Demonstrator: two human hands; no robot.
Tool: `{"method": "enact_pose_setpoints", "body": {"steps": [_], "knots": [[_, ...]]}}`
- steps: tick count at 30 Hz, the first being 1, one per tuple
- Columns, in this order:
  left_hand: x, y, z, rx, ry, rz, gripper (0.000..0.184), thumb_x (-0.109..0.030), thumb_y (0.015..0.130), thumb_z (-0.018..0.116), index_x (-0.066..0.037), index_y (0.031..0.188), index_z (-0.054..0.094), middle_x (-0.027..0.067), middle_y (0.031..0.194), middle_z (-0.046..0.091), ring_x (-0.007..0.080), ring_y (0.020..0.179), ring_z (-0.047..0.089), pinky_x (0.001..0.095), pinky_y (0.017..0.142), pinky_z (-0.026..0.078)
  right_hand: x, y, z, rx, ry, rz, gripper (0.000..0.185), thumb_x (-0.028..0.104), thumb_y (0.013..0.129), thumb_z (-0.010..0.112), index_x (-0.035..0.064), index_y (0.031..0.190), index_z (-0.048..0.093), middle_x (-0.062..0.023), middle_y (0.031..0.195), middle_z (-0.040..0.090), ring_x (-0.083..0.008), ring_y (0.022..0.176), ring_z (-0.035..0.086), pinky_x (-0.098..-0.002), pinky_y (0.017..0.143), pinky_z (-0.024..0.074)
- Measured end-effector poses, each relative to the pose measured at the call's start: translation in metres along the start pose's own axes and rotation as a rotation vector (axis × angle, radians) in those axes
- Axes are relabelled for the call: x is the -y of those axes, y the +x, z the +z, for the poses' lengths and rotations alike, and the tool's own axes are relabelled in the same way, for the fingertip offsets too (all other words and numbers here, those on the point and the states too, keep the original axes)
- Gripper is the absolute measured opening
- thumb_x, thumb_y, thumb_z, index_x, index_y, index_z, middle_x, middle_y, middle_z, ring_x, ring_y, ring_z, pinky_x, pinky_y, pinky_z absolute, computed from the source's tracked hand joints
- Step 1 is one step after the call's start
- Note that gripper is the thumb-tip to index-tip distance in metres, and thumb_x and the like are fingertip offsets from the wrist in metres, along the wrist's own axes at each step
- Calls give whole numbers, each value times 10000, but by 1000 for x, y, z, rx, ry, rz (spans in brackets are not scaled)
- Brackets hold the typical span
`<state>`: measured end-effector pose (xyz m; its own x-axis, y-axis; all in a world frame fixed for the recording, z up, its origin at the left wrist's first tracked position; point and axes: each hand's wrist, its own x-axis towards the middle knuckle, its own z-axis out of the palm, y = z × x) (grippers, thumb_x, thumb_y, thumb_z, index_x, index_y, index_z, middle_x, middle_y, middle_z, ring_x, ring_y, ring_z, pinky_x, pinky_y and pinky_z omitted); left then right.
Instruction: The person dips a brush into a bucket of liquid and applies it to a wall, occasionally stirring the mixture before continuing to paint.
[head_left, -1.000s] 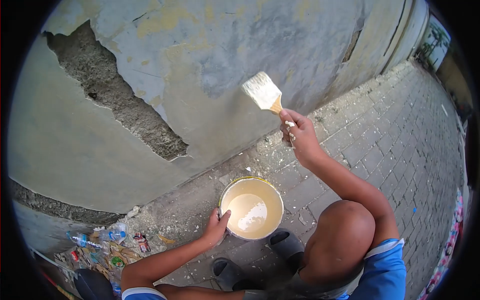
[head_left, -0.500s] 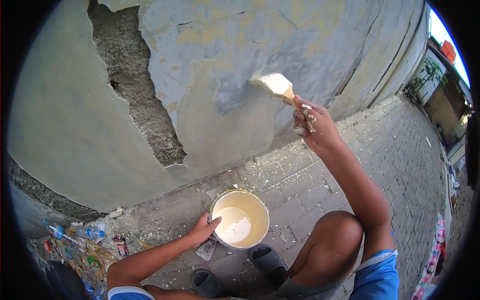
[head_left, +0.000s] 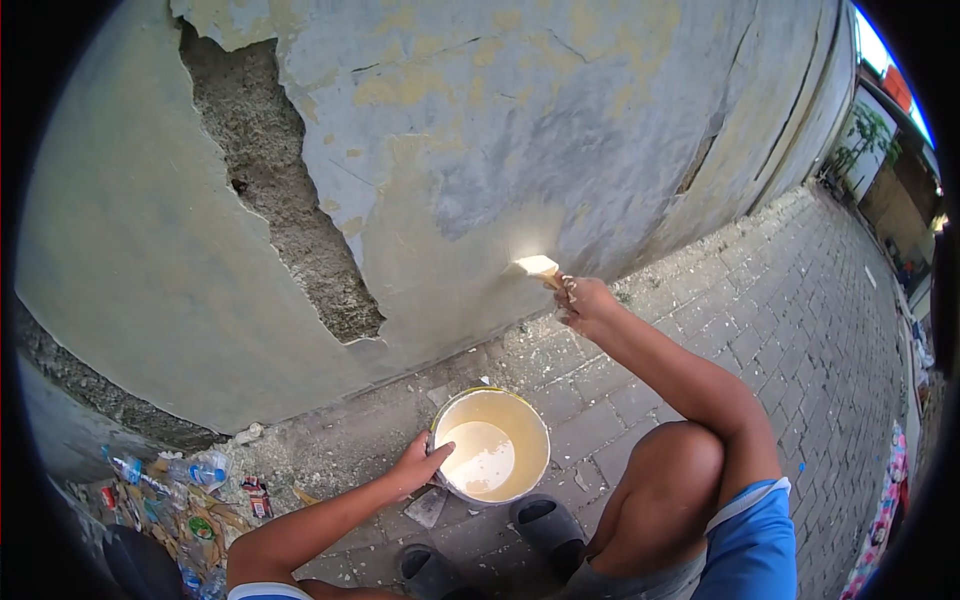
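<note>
As the left hand [head_left: 420, 464] grips a yellow-edged bucket [head_left: 530, 435] of cream paint [head_left: 478, 450] near the sandals [head_left: 543, 520], the paint-flecked right hand [head_left: 585, 303] pinches a wooden-handled, pale-coated paintbrush [head_left: 540, 267] at the patchy wall [head_left: 440, 290].

Bucket [head_left: 529, 432] on paving [head_left: 760, 310] before the wall [head_left: 430, 260], paint [head_left: 480, 458] in it, brush [head_left: 540, 267] ahead and right at the wall, bottles [head_left: 207, 470] left, sandals [head_left: 548, 524] nearer.

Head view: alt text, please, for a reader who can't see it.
A person's right grip holds a paintbrush at a patchy, broken wall; the left grip clasps a bucket of pale paint by its rim. Plastic bottles lie at lower left.
</note>
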<state>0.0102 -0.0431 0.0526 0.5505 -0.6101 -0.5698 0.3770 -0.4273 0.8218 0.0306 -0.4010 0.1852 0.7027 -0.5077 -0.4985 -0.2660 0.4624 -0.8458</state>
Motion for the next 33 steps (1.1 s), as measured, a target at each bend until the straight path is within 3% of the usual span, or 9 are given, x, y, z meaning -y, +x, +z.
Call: {"method": "enact_pose_setpoints", "body": {"steps": [2,4,10,14,16,18,21,28,33], "knots": [[1,0,-3,1,24,-7,439,-341,1001,595,-55,1306,458,65,1045,659,114,818,651,266,594,542,22,-28,0,133,82,-135,215,256,1012,606,45,973,623,21,689,477,-93,578,405,-288,523,336],[3,5,-1,12,4,-11,440,-339,1000,599,-55,1307,461,66,1050,660,113,819,651,263,597,543,49,-55,1,165,67,-442,221,250,1015,603,34,1047,635,33,700,461,-73,583,384,-264,525,325],[12,8,-10,33,22,-14,484,-357,970,646,-36,1289,474,60,1027,660,106,786,640,264,572,520,96,-79,-25,189,205,-721,296,283,1032,570,42,1191,634,72,685,402,-24,557,326,-209,498,261],[14,8,-8,20,0,-19,493,-367,971,644,-36,1294,473,56,1031,653,96,788,623,254,572,503,14,13,-76,-101,264,-687,284,301,1031,567,47,1139,638,68,685,422,-36,541,355,-218,466,268],[13,7,-9,16,-1,-25,490,-363,973,642,-34,1295,472,56,1034,650,98,811,627,255,582,510,-55,61,-107,-272,166,-461,253,296,1029,568,62,1091,641,60,668,451,-53,523,379,-241,445,282],[8,4,-5,5,-13,-31,484,-354,980,634,-33,1303,469,59,1044,650,105,830,633,262,598,523,-105,81,-134,-272,89,-119,219,279,1026,573,77,1039,658,44,654,484,-68,497,383,-269,426,288],[9,3,-8,19,2,-51,471,-334,989,623,-36,1317,463,65,1067,648,116,856,644,272,625,545,-147,94,-149,-196,-79,56,191,295,1014,588,109,981,617,47,668,498,-68,496,409,-260,419,301],[4,6,-12,58,-15,-79,451,-279,992,623,-27,1325,451,88,1112,644,142,925,670,303,693,591,-150,127,-111,-185,-173,101,189,239,1007,596,56,992,642,14,679,516,-86,495,403,-278,422,297],[3,5,-12,43,-37,-100,445,-263,993,623,-23,1327,453,90,1114,643,138,913,666,301,688,585,-106,128,-91,-181,-57,-92,227,218,984,639,1,1039,677,-8,680,518,-90,512,396,-287,445,305]]}}
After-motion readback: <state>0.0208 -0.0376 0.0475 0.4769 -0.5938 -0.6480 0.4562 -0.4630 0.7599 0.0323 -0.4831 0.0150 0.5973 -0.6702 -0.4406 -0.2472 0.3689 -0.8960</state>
